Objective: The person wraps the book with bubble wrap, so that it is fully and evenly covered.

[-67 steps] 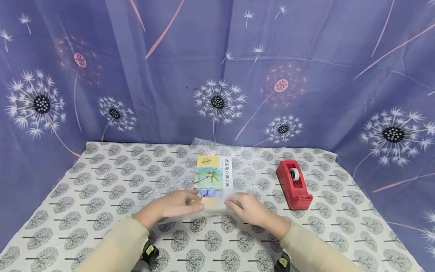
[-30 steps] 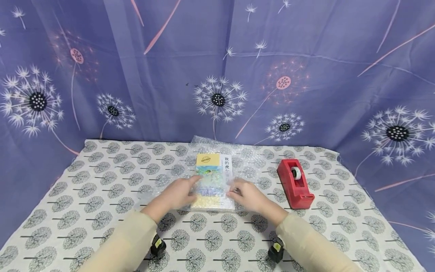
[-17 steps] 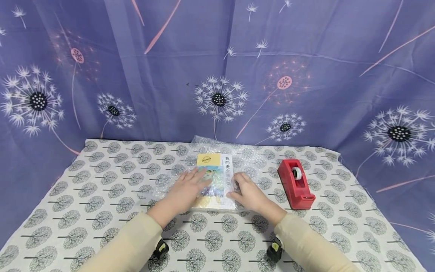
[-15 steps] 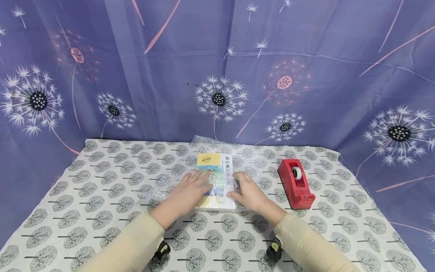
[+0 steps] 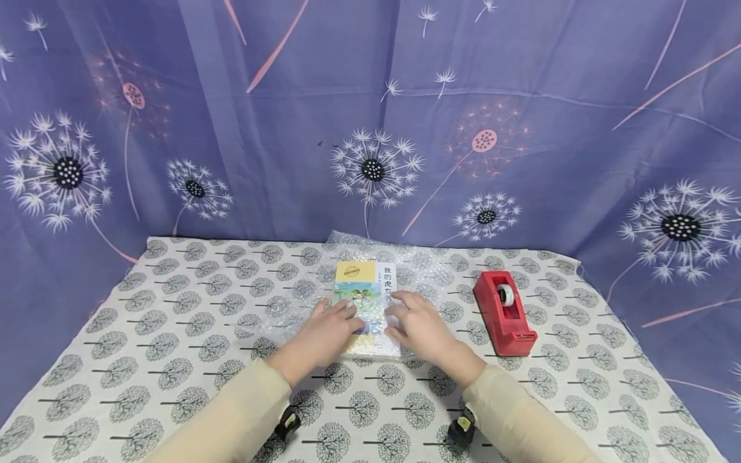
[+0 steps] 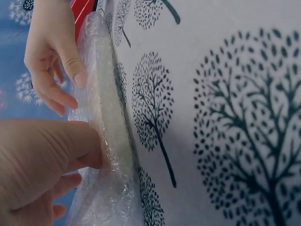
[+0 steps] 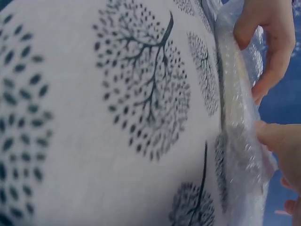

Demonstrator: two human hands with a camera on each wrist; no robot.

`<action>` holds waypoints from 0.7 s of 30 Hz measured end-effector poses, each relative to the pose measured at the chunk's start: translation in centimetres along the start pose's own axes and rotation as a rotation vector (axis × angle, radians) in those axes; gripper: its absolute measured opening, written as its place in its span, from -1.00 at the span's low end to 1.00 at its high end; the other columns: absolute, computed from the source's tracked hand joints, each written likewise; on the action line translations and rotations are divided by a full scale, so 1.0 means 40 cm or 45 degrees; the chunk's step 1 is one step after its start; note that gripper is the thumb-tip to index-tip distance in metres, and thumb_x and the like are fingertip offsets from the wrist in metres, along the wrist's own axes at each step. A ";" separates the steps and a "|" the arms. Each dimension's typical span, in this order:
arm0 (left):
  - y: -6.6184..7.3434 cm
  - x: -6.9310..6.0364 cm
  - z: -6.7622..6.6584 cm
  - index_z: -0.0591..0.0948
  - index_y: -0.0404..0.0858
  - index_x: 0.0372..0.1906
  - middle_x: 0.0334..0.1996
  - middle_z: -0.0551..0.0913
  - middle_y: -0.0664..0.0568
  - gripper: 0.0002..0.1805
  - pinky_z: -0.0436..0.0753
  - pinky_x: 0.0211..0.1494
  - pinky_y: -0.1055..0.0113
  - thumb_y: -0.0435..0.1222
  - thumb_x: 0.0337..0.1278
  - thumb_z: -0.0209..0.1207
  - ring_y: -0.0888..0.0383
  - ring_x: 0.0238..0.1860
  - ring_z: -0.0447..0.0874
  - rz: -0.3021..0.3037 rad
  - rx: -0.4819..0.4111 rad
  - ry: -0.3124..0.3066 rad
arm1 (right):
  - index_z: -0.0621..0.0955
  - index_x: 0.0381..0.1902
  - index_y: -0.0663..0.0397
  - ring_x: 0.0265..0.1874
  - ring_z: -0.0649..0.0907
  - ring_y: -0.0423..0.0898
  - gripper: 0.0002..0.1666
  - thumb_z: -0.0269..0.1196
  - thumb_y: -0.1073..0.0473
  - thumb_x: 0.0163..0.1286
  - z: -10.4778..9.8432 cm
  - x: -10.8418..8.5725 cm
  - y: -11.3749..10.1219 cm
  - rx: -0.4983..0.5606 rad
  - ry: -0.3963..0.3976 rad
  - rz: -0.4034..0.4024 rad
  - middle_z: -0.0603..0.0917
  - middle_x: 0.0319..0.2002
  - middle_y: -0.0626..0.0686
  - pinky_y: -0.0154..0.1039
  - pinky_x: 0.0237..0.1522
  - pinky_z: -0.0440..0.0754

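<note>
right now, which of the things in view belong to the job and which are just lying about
Part of the job:
book
bubble wrap, over its near end
left hand and right hand, at the wrap

Not being handled:
red tape dispenser, though it may belong too
tree-print tablecloth
purple curtain

The person wears long, pale cream sleeves; the left sleeve (image 5: 226, 418) and right sleeve (image 5: 527, 415) look alike, plain and lightly creased, their loose cuffs ending near the wrists. Beside each cuff sits a small, blocky black camera: the left wrist camera (image 5: 287, 426) and the right wrist camera (image 5: 460, 435), with a yellow-green patch (image 5: 464, 423) on its face. The left grip (image 5: 327, 331) and right grip (image 5: 422, 328) are bare.
</note>
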State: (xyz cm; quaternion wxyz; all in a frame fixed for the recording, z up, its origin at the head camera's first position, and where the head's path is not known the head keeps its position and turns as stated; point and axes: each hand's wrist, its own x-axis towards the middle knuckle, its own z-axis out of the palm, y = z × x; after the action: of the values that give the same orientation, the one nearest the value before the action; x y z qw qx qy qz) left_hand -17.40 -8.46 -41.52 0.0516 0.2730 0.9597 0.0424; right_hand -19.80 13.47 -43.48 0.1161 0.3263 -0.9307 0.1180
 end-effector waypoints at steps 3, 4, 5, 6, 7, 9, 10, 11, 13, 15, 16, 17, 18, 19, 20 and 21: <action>-0.003 0.003 0.000 0.53 -0.02 0.17 0.35 0.36 -0.07 -0.57 0.12 0.46 -0.17 -0.33 0.18 0.14 -0.13 0.41 0.21 0.002 -0.041 -0.014 | 0.67 -0.16 0.03 0.16 0.53 0.10 -0.75 0.33 0.14 0.18 -0.001 0.001 -0.018 -0.054 0.026 -0.114 0.59 0.11 0.14 0.15 0.29 0.39; -0.004 0.004 0.002 0.53 -0.03 0.17 0.35 0.36 -0.08 -0.56 0.14 0.45 -0.17 -0.34 0.17 0.14 -0.14 0.40 0.22 0.006 -0.054 -0.016 | 0.67 -0.16 0.04 0.13 0.55 0.09 -0.76 0.31 0.15 0.19 -0.001 0.002 -0.025 -0.059 0.021 -0.138 0.61 0.08 0.13 0.13 0.28 0.42; -0.006 0.005 0.004 0.52 -0.04 0.17 0.35 0.36 -0.09 -0.56 0.17 0.44 -0.18 -0.35 0.16 0.15 -0.15 0.40 0.23 0.010 -0.064 -0.015 | 0.67 -0.14 0.05 0.11 0.57 0.08 -0.75 0.29 0.14 0.21 -0.001 0.001 -0.031 -0.065 0.008 -0.155 0.62 0.06 0.12 0.10 0.27 0.44; -0.009 0.006 0.006 0.52 -0.05 0.17 0.35 0.36 -0.09 -0.56 0.19 0.43 -0.18 -0.34 0.16 0.15 -0.15 0.39 0.24 0.012 -0.077 -0.013 | 0.66 -0.10 0.07 0.10 0.58 0.07 -0.72 0.27 0.12 0.23 0.000 0.001 -0.037 -0.057 -0.012 -0.167 0.63 0.05 0.13 0.08 0.25 0.47; -0.011 0.008 0.008 0.51 -0.05 0.18 0.35 0.35 -0.09 -0.56 0.18 0.43 -0.18 -0.34 0.17 0.15 -0.16 0.39 0.24 0.014 -0.092 -0.013 | 0.65 -0.05 0.09 0.10 0.58 0.07 -0.67 0.25 0.08 0.26 0.000 0.000 -0.043 -0.049 -0.041 -0.168 0.63 0.06 0.13 0.06 0.25 0.48; -0.016 0.009 0.013 0.51 -0.06 0.18 0.36 0.34 -0.09 -0.57 0.18 0.43 -0.18 -0.31 0.19 0.14 -0.16 0.39 0.25 0.018 -0.118 -0.007 | 0.61 0.04 0.14 0.12 0.58 0.09 -0.55 0.23 -0.02 0.29 0.000 -0.002 -0.052 -0.007 -0.100 -0.157 0.61 0.09 0.16 0.03 0.25 0.48; -0.018 0.009 0.014 0.51 -0.06 0.19 0.36 0.34 -0.09 -0.58 0.18 0.43 -0.18 -0.30 0.20 0.14 -0.16 0.39 0.25 0.017 -0.131 -0.003 | 0.58 0.08 0.15 0.14 0.56 0.09 -0.48 0.21 -0.08 0.30 -0.001 -0.002 -0.055 0.010 -0.132 -0.141 0.59 0.13 0.17 0.02 0.26 0.47; -0.020 0.009 0.016 0.51 -0.06 0.18 0.36 0.34 -0.09 -0.58 0.17 0.44 -0.17 -0.30 0.21 0.13 -0.16 0.39 0.25 0.014 -0.147 0.001 | 0.56 0.12 0.16 0.17 0.54 0.11 -0.41 0.21 -0.13 0.29 -0.002 -0.003 -0.058 0.028 -0.161 -0.126 0.56 0.16 0.19 0.02 0.28 0.46; -0.024 0.008 0.017 0.52 -0.06 0.17 0.36 0.34 -0.10 -0.59 0.17 0.44 -0.17 -0.31 0.20 0.12 -0.15 0.39 0.25 0.015 -0.177 0.008 | 0.52 0.18 0.15 0.22 0.50 0.13 -0.32 0.20 -0.20 0.27 -0.006 -0.006 -0.062 0.060 -0.212 -0.087 0.50 0.23 0.21 0.03 0.30 0.42; -0.028 0.007 0.018 0.52 -0.07 0.17 0.36 0.34 -0.09 -0.57 0.17 0.44 -0.16 -0.35 0.17 0.13 -0.15 0.39 0.24 0.015 -0.206 0.011 | 0.49 0.21 0.14 0.26 0.46 0.14 -0.27 0.20 -0.23 0.25 -0.008 -0.008 -0.064 0.087 -0.247 -0.052 0.46 0.27 0.21 0.05 0.32 0.39; -0.030 0.006 0.018 0.52 -0.08 0.17 0.36 0.34 -0.09 -0.55 0.17 0.44 -0.15 -0.38 0.14 0.13 -0.14 0.40 0.23 0.015 -0.223 0.010 | 0.48 0.23 0.13 0.28 0.44 0.14 -0.26 0.20 -0.24 0.25 -0.008 -0.009 -0.065 0.094 -0.260 -0.035 0.44 0.29 0.21 0.05 0.32 0.39; -0.031 0.005 0.019 0.52 -0.09 0.17 0.37 0.33 -0.09 -0.53 0.17 0.45 -0.15 -0.40 0.11 0.13 -0.13 0.41 0.22 0.014 -0.243 0.009 | 0.48 0.23 0.12 0.29 0.43 0.13 -0.26 0.20 -0.25 0.25 -0.008 -0.010 -0.066 0.102 -0.268 -0.022 0.43 0.30 0.21 0.05 0.32 0.38; -0.033 0.004 0.019 0.52 -0.09 0.17 0.37 0.33 -0.09 -0.51 0.17 0.45 -0.14 -0.42 0.07 0.14 -0.13 0.41 0.21 0.014 -0.259 0.009 | 0.48 0.24 0.10 0.29 0.43 0.13 -0.25 0.20 -0.25 0.25 -0.008 -0.010 -0.067 0.107 -0.271 -0.011 0.42 0.30 0.20 0.05 0.32 0.38; -0.034 0.003 0.019 0.51 -0.09 0.18 0.38 0.32 -0.08 -0.48 0.17 0.45 -0.13 -0.44 0.05 0.14 -0.12 0.42 0.20 0.011 -0.277 0.008 | 0.48 0.24 0.10 0.29 0.43 0.12 -0.25 0.19 -0.25 0.25 -0.007 -0.011 -0.067 0.111 -0.272 -0.001 0.42 0.31 0.20 0.05 0.32 0.39; -0.036 0.002 0.019 0.51 -0.10 0.18 0.38 0.31 -0.08 -0.47 0.17 0.45 -0.12 -0.45 0.03 0.14 -0.13 0.42 0.20 0.012 -0.297 0.010 | 0.48 0.24 0.09 0.29 0.43 0.12 -0.26 0.19 -0.25 0.25 -0.005 -0.011 -0.067 0.116 -0.268 0.005 0.42 0.30 0.19 0.04 0.31 0.40; -0.037 0.001 0.019 0.51 -0.10 0.19 0.38 0.31 -0.08 -0.46 0.16 0.45 -0.13 -0.46 0.02 0.13 -0.13 0.42 0.19 0.012 -0.318 0.012 | 0.48 0.24 0.09 0.29 0.44 0.12 -0.26 0.20 -0.25 0.24 -0.004 -0.011 -0.068 0.119 -0.266 0.010 0.43 0.30 0.19 0.04 0.31 0.40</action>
State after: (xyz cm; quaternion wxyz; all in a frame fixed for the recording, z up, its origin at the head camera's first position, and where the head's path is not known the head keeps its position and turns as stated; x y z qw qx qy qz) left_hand -18.10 -9.67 -42.46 0.0806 0.2686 0.9459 0.1631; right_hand -17.72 11.72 -43.09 0.0027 0.3382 -0.9325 0.1269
